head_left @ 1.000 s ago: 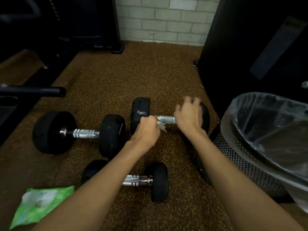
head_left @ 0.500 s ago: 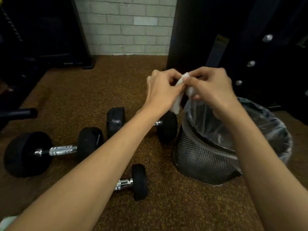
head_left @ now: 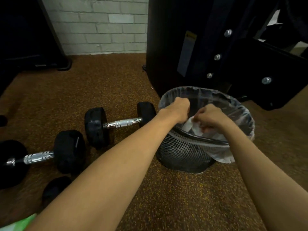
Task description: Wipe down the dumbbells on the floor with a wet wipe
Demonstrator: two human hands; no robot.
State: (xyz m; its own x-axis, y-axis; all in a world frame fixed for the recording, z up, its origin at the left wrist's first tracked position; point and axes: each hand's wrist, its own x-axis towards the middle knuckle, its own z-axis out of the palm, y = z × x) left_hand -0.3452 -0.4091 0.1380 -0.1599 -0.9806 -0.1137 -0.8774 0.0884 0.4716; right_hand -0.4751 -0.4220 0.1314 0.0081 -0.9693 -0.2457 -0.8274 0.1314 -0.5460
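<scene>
We are finding both hands over the mesh bin (head_left: 183,152). The right hand (head_left: 210,117) is pinching the white wipe (head_left: 191,127) with curled fingers, above the bin's opening. The left hand (head_left: 180,110) is curling just beside the wipe, and whether it is gripping it we cannot tell. One dumbbell (head_left: 122,123) is lying on the floor (head_left: 100,90) just beside the bin, a second dumbbell (head_left: 38,156) further left.
</scene>
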